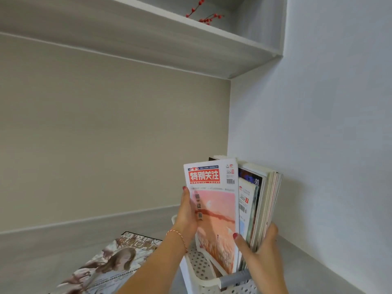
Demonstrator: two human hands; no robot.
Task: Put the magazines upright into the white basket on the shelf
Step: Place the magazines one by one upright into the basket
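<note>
A white perforated basket (199, 270) with a grey handle stands on the shelf at the lower right, against the side wall. Several magazines (263, 204) stand upright in it. At the front of them is a magazine with a red title block and a pink cover (216, 209), also upright in the basket. My left hand (187, 215) grips its left edge. My right hand (261, 247) clasps the bundle of upright magazines from the right, thumb on the front. Another magazine with a person on the cover (110, 266) lies flat on the shelf to the left.
The grey shelf surface (42, 251) runs left of the basket, with a beige back panel behind. The white side wall (318, 145) is close on the right. An upper shelf (148, 39) overhead holds a twig with red berries (203, 13).
</note>
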